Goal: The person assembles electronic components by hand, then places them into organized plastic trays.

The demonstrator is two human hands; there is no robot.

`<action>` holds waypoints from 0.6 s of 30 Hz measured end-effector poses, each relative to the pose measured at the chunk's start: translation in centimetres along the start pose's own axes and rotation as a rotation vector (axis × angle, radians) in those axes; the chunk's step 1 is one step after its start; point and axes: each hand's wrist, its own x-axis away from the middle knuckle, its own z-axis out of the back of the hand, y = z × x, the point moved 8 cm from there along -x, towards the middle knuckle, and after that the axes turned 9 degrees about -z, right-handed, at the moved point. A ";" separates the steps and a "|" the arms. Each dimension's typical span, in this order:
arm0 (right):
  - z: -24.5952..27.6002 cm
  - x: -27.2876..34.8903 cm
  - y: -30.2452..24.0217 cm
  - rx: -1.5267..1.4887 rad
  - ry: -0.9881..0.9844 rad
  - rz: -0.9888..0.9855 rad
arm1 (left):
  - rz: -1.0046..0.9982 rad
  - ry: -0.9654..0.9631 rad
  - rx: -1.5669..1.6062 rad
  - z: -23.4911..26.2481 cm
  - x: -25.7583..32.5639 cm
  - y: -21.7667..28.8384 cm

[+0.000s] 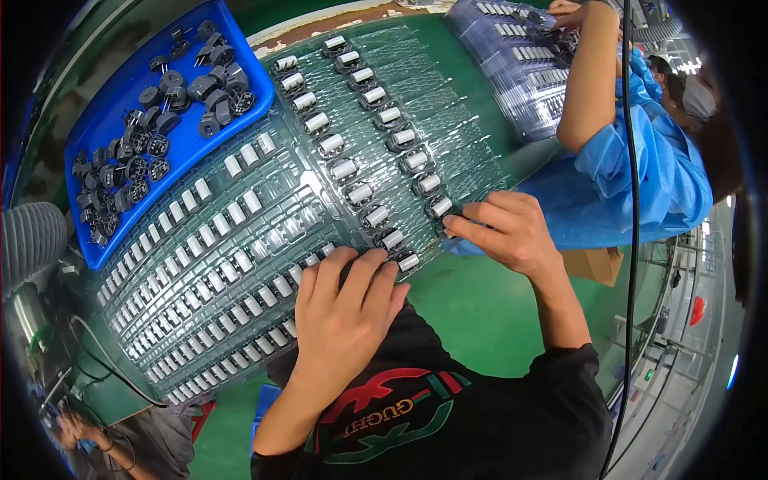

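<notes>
Clear plastic trays (280,184) lie on the green table, holding rows of white cylinders. Two columns of small dark round parts, each bearing a white cylinder (344,169), run down the right-hand tray. My right hand (512,232) pinches at the near end of the right column, thumb and index finger closed on a dark round part that they largely cover. My left hand (348,308) rests over the trays' near edge with fingers apart, beside the lowest parts of the left column. A part with a white cylinder (408,262) sits close to its fingertips.
A blue bin (188,132) of loose dark round parts stands at the far left, next to a grey ribbed hose (34,246). At right, a co-worker in a blue sleeve (632,172) handles stacked clear trays (512,80). A black cable (632,200) hangs down. Another person's hands (80,432) show lower left.
</notes>
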 end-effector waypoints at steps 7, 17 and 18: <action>-0.3 0.1 0.2 -0.106 0.093 -0.083 | -0.002 -0.013 0.001 0.6 -0.1 0.0; -0.4 -4.6 -8.5 -0.255 0.456 -0.112 | 0.127 0.175 -0.185 11.3 1.1 -6.5; -1.5 -5.9 -10.3 -0.323 0.418 -0.103 | 0.152 0.177 -0.282 12.8 1.3 -7.3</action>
